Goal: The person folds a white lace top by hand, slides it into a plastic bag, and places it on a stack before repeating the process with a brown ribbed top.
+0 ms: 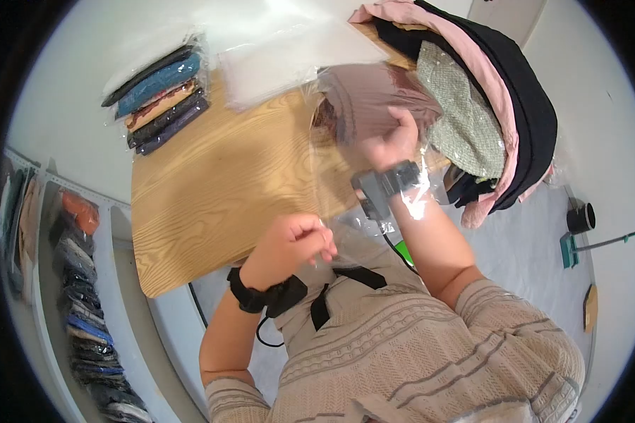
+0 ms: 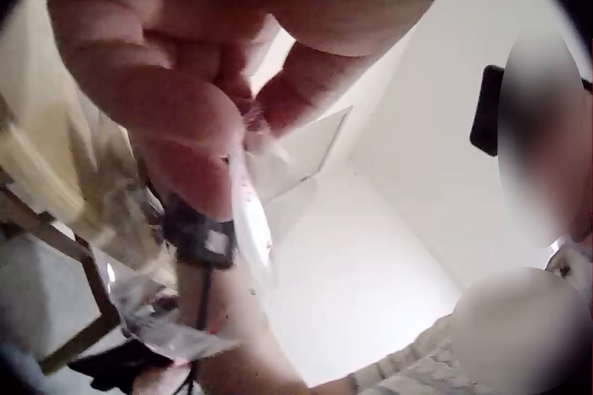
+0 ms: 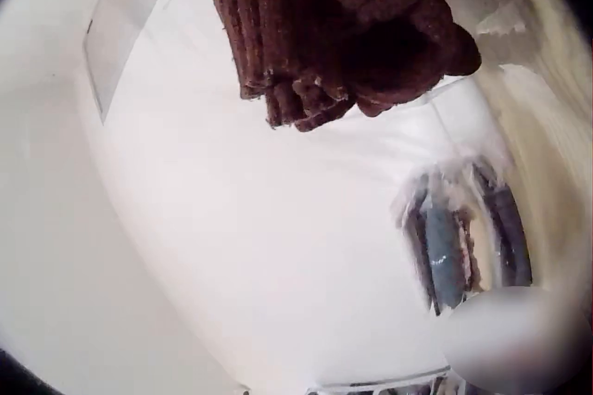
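Note:
My left hand [image 1: 293, 243], low over the near side of the table, pinches the edge of a clear plastic bag [image 1: 340, 187] between thumb and fingers. The left wrist view shows the thin film [image 2: 250, 200] hanging from those fingertips. Farther out, my right hand [image 1: 394, 141] holds a folded brown garment [image 1: 363, 99], with one finger extended over it. Shiny plastic lies around the right wrist and alongside the garment. Up close in the right wrist view, the dark brown ribbed knit [image 3: 324, 34] covers most of the fingers.
Bagged folded garments [image 1: 162, 95] lie at the table's [image 1: 212, 190] far left. Clear flat bags [image 1: 289, 63] lie along the back. On the right is a heap with grey-green knit [image 1: 458, 106], pink and black clothes. Shelves of packed clothes [image 1: 85, 303] stand left; a dark bin [image 1: 581, 218] stands right.

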`<state>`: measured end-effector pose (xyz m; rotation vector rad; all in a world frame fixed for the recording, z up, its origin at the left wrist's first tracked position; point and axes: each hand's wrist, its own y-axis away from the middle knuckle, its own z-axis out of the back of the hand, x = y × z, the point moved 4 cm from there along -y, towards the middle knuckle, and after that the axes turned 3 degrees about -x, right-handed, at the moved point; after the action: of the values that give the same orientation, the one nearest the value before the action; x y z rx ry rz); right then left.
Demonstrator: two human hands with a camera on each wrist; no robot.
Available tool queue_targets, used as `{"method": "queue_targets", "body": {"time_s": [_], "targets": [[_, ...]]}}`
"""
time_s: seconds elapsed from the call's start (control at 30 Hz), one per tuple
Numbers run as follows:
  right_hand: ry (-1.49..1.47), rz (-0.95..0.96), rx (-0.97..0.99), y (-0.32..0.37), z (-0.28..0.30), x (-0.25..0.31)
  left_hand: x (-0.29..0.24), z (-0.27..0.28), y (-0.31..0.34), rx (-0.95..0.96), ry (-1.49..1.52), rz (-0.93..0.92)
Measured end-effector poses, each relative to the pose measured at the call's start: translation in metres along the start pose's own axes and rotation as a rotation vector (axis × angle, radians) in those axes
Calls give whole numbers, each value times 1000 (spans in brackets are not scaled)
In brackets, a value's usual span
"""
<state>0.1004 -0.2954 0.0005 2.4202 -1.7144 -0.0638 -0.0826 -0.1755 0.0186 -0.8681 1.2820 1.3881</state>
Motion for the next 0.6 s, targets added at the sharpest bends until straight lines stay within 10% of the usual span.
{"method": "queue_targets", "body": {"time_s": [0.27,0.6], "targets": [[-44,-43,-64,-6,14,-10,26,-19,11,-105,496,-72],[-87,-145,104,-7,10,-24,21,-33,22,63,424,-182]]}}
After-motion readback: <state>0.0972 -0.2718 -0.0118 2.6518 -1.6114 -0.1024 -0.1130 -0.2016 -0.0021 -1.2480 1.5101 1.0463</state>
